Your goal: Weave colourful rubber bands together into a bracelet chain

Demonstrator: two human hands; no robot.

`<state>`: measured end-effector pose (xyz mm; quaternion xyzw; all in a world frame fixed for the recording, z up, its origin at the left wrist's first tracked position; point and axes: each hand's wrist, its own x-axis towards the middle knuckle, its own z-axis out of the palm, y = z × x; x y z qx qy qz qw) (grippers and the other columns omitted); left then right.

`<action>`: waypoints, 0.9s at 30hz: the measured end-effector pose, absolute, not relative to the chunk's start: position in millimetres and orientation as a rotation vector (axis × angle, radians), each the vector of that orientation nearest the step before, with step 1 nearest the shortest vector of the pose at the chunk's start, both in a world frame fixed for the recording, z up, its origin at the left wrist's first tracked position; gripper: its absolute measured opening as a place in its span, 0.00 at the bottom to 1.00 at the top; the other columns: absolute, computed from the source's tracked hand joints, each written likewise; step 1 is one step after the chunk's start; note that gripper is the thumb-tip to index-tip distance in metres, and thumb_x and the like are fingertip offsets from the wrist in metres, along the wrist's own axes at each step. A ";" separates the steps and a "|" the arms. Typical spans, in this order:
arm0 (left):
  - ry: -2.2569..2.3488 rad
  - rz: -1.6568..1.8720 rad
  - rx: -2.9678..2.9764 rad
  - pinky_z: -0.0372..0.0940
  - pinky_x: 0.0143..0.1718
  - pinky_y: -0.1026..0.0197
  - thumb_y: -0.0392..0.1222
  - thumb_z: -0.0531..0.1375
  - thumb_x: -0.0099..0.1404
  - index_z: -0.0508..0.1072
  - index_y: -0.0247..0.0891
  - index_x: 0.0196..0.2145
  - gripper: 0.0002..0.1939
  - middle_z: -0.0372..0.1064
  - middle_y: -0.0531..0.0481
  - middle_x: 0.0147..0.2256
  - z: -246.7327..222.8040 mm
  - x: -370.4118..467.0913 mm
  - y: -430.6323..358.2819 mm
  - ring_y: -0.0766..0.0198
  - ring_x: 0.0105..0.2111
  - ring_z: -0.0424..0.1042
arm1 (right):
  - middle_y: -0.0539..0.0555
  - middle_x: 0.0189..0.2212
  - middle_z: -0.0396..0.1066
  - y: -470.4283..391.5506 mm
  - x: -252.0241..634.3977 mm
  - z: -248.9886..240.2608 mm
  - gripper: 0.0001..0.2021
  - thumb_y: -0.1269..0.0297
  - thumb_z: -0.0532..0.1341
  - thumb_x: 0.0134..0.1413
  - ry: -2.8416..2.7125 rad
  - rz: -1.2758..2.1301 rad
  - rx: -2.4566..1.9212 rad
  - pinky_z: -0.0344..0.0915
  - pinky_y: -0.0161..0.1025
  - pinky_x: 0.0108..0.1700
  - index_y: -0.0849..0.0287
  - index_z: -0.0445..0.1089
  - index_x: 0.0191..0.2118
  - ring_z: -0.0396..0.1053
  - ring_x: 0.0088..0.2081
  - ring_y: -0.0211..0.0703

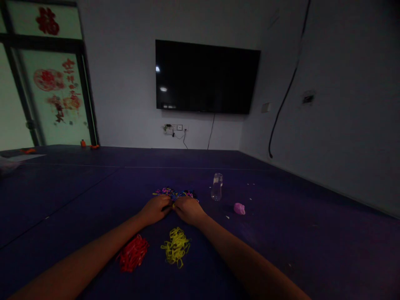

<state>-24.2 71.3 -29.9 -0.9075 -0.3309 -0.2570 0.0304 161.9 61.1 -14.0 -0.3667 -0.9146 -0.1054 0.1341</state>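
While my left hand (156,209) and right hand (188,209) meet at the near edge of the mixed pile of bands (168,192), my fingertips hide much of what matters. Both hands are curled, with a small yellow piece (173,206) showing between them beside my right fingertips; I cannot tell whether either hand truly grips it or only touches it.

The pile lies on the tabletop (281,250) just beyond my fingers, its pink, blue and dark loops heaped over one another. Because they look tangled, I judge that a pull on one loop could drag neighbours along or scatter them sideways. If a loop is stretchy, as I would guess, too hard a tug could snap it out of my fingers. The room is dim too, and the darker strands blend into the purple surface, so I could easily miss one or take the wrong colour.

Nearer to me, the red bands (133,253) lie close beside my left forearm, and the yellow bands (176,246) sit between my two arms. Were I to draw my left arm in carelessly, a sleeveless sweep could smear the red heap towards the yellow and mix them. To the right of the pile, the clear jar (217,187) stands near my right hand; a wide outward swing might tip it, or nudge the pink lump (239,208) beyond it.
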 end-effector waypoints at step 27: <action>-1.004 -0.815 -2.792 0.61 0.37 0.61 0.33 0.54 0.63 0.70 0.37 0.31 0.06 0.69 0.48 0.31 -29.3 -24.4 70.6 0.61 0.36 0.68 | 0.59 0.36 0.74 60.8 161.4 -14.1 0.11 0.66 0.52 0.61 -2.622 -0.295 -1.053 0.61 0.36 0.41 0.63 0.71 0.37 0.71 0.39 0.44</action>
